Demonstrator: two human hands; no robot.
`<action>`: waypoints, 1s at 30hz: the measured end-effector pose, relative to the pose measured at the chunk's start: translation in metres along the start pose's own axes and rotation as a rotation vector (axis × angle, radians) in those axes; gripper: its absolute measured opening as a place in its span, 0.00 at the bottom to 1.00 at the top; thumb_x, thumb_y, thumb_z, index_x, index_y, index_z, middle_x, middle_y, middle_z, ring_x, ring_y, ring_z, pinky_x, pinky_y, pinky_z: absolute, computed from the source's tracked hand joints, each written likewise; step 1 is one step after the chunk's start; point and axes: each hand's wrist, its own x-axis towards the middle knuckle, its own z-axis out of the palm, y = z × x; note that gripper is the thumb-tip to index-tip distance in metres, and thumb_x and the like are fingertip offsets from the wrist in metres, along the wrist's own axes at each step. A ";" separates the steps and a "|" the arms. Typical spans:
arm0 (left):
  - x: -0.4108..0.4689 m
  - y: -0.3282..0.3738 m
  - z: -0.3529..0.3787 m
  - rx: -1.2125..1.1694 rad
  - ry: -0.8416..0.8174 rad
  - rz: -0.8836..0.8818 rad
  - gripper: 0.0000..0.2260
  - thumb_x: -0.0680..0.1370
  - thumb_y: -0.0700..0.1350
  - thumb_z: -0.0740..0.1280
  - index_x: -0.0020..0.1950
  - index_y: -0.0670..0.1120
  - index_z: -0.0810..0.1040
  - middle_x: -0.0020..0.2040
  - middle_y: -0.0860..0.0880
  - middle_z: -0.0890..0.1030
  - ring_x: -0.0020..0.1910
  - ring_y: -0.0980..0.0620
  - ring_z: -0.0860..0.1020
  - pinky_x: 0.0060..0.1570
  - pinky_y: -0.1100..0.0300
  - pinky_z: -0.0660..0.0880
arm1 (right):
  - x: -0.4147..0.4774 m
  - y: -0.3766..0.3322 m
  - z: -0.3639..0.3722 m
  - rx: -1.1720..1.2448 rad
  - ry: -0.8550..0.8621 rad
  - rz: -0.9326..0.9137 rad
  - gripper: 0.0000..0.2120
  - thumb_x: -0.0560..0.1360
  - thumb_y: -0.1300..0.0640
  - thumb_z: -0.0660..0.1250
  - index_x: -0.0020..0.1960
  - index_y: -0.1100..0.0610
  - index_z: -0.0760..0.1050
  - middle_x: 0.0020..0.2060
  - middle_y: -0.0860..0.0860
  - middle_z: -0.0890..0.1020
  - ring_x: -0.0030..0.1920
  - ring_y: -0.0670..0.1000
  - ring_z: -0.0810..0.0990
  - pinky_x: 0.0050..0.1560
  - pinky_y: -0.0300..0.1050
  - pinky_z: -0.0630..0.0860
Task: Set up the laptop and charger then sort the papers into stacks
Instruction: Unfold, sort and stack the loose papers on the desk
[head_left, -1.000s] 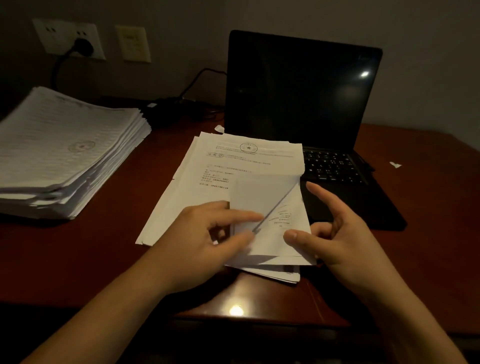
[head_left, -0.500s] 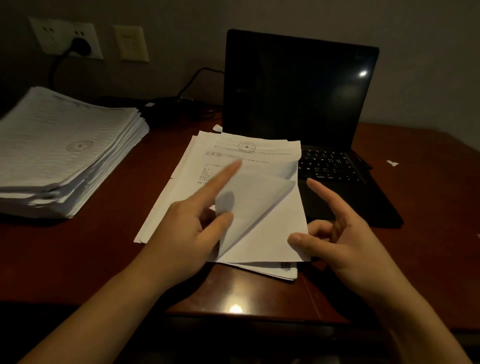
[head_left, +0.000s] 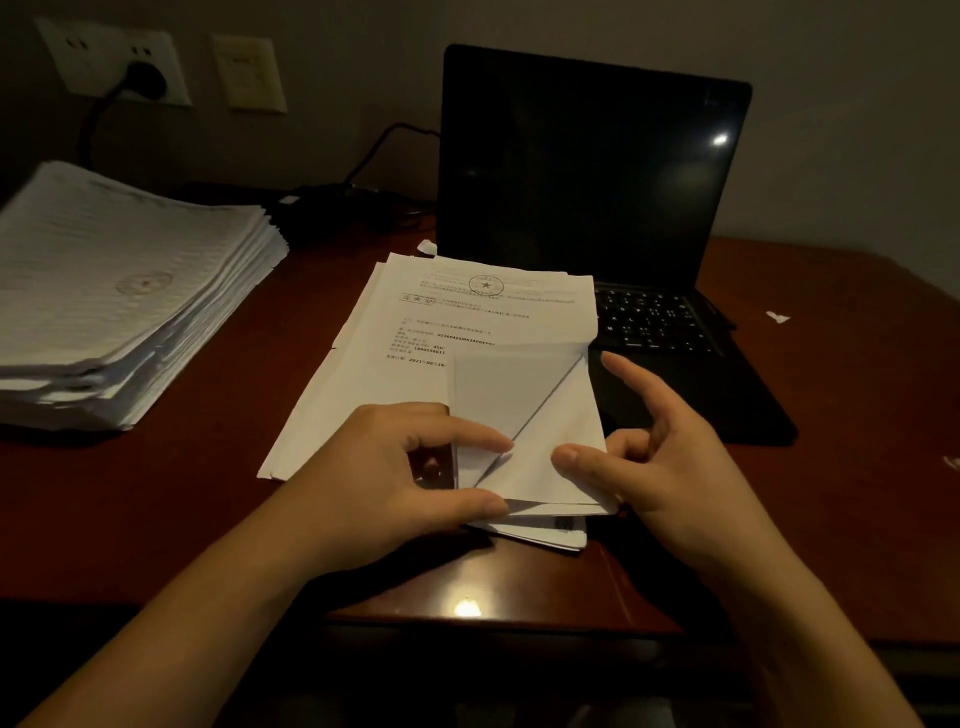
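- The folded sheet (head_left: 524, 405) lay on top of the loose pile (head_left: 415, 332) near the middle of the front edge of the desk (head_left: 156, 519). A diagonal crease ran across it.
- The left hand (head_left: 395, 467) pinched the sheet's near-left corner between forefinger and thumb.
- The right hand (head_left: 670, 457) had its thumb on the sheet's right side and its forefinger stretched out clear of the paper. I could not tell whether the fingers below closed on the edge.
- The paper looked light, thin and limp. It would likely sag, slide over the sheets beneath and crease or tear easily, so it was best taken at two opposite edges and lifted, not dragged.
- The laptop (head_left: 592, 166) stood open and dark toward the back edge. Its charger cable (head_left: 374, 150) ran back-left toward the wall socket (head_left: 148, 80).
- The tall stack (head_left: 130, 291) sat at the left edge.
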 end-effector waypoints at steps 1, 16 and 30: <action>0.000 0.000 0.000 -0.008 -0.004 -0.003 0.17 0.64 0.63 0.73 0.51 0.67 0.81 0.52 0.65 0.79 0.54 0.63 0.77 0.53 0.63 0.78 | 0.000 0.000 0.000 -0.006 0.003 0.002 0.46 0.70 0.58 0.77 0.78 0.39 0.56 0.28 0.49 0.81 0.30 0.45 0.82 0.32 0.31 0.75; 0.001 0.000 0.001 -0.105 0.096 -0.028 0.06 0.76 0.52 0.67 0.49 0.61 0.81 0.48 0.67 0.82 0.51 0.67 0.78 0.42 0.72 0.74 | -0.007 0.001 -0.009 0.138 -0.032 -0.011 0.37 0.68 0.47 0.70 0.75 0.38 0.62 0.38 0.52 0.85 0.35 0.46 0.80 0.36 0.39 0.79; -0.001 -0.001 -0.001 -0.154 0.343 -0.018 0.03 0.74 0.47 0.73 0.47 0.54 0.84 0.41 0.59 0.84 0.43 0.58 0.83 0.43 0.62 0.81 | -0.004 0.004 -0.005 0.096 -0.030 -0.050 0.39 0.72 0.62 0.74 0.75 0.39 0.61 0.30 0.52 0.81 0.31 0.47 0.80 0.32 0.40 0.77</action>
